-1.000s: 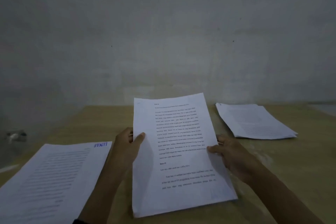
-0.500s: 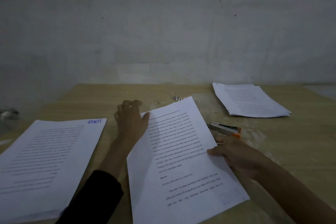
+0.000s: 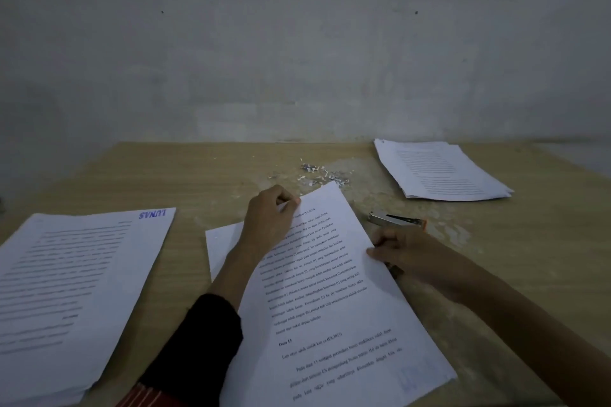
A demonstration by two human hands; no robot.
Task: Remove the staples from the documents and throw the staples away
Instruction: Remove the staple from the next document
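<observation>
A printed document (image 3: 334, 301) lies slanted on the wooden table (image 3: 185, 175) in front of me, with a second sheet showing under its left side. My left hand (image 3: 269, 218) pinches the top left corner of the upper page with curled fingers. My right hand (image 3: 406, 254) holds the page's right edge, thumb on top of the paper. A silver staple remover with an orange tip (image 3: 398, 219) lies just beyond my right hand. A small heap of pulled staples and paper bits (image 3: 322, 175) sits past the document's top corner.
A thick paper stack stamped in blue (image 3: 66, 291) lies at the left. Another stack of pages (image 3: 439, 172) rests at the back right. A grey wall (image 3: 297, 43) rises behind the table's far edge.
The document went from being held upright to lying on the table. My left hand shifted from the page's left edge up to its top left corner and now pinches it.
</observation>
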